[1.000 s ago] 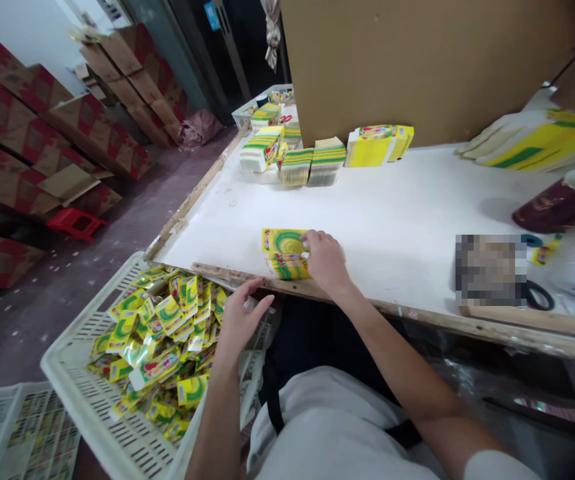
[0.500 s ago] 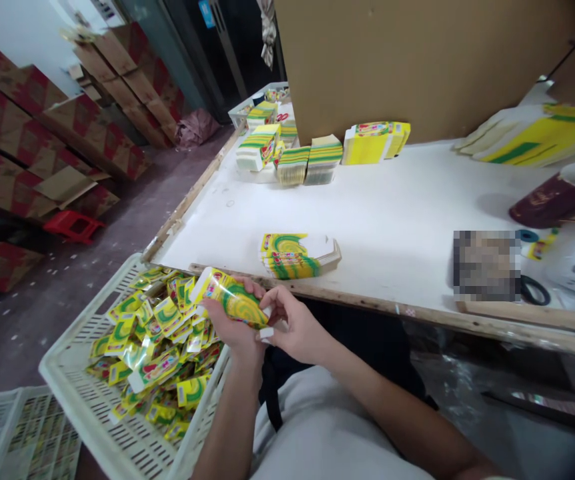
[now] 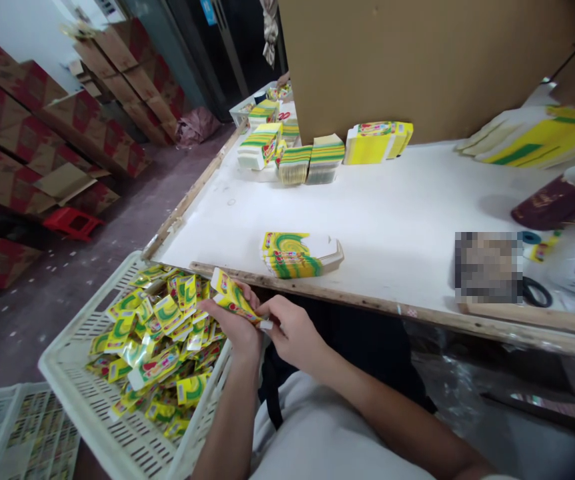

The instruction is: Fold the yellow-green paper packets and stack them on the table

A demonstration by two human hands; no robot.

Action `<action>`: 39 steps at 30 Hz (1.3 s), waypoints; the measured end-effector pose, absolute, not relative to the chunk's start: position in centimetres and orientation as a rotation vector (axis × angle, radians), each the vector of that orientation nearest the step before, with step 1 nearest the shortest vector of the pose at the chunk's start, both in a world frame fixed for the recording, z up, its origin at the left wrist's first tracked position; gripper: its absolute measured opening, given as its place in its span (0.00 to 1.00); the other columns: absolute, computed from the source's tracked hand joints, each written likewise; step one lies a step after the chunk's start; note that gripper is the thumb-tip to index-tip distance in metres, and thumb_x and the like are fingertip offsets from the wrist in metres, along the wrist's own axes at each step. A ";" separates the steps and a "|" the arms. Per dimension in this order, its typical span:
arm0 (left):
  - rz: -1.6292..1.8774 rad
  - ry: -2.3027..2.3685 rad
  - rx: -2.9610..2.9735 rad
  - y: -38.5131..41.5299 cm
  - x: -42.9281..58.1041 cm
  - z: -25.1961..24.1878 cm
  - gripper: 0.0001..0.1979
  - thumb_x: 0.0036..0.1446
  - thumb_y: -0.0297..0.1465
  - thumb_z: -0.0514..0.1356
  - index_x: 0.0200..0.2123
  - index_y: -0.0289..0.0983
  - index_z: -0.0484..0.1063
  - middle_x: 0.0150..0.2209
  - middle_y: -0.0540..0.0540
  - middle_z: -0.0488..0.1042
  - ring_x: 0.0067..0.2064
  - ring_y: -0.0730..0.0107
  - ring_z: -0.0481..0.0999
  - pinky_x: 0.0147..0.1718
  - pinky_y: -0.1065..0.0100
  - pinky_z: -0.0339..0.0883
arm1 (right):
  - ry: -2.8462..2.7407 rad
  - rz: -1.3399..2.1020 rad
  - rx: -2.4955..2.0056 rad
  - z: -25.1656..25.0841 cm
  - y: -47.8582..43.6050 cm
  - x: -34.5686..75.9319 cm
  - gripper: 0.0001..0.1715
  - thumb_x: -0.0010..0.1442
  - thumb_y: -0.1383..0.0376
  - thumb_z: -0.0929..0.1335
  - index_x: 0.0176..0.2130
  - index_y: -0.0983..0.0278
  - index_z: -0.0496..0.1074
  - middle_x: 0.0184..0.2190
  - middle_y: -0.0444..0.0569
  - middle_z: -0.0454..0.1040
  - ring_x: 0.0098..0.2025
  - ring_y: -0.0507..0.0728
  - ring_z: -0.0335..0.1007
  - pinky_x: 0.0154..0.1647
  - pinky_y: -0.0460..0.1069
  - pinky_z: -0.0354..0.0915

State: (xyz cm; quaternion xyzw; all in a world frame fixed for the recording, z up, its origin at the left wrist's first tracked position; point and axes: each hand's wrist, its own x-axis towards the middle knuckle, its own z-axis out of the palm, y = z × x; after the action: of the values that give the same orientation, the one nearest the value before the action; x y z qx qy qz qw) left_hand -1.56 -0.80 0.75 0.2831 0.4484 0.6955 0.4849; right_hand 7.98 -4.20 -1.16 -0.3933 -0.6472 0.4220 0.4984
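Observation:
My left hand [image 3: 240,333] is wrapped around a small yellow-and-green printed carton [image 3: 231,297], held tilted over the crate's near corner. White flaps stick out at the carton's upper end. At its lower end, my right hand [image 3: 292,327] pinches the carton by a small white flap, the fingertips partly hidden. In front of both hands, a fanned stack of flat cartons [image 3: 292,259] lies on the white table [image 3: 367,213]. To the left, a white plastic crate [image 3: 70,380] holds many similar yellow cartons in a loose heap.
Several carton stacks [image 3: 295,165] stand at the back by a brown cardboard board [image 3: 397,67]. At right are a dark cup [image 3: 550,203], a tape roll [image 3: 537,291] and a blurred-out item. A red stool [image 3: 72,222] and piled boxes [image 3: 7,127] stand left; another person's hand [image 3: 283,80] shows far off.
The carton has turned in my left hand, so its broad face shows less. My right fingers have closed in over the lower flap. Another person's hand has appeared at the far end.

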 end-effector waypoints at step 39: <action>0.836 1.293 2.244 -3.4 -1.0 1.0 0.32 0.45 0.30 0.63 0.51 0.40 0.51 0.49 0.42 0.63 0.51 0.62 0.66 0.47 0.62 0.63 | -0.755 1.827 -0.665 -0.7 -3.5 11.9 0.27 0.48 0.62 0.71 0.49 0.59 0.69 0.51 0.48 0.70 0.56 0.60 0.61 0.59 0.56 0.54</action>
State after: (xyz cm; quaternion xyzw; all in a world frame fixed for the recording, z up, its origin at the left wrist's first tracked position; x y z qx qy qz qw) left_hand -0.98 -3.44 0.96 0.8064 0.4648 0.3005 0.2084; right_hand 11.90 -3.53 -0.66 -0.2755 -0.3129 0.7566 0.5038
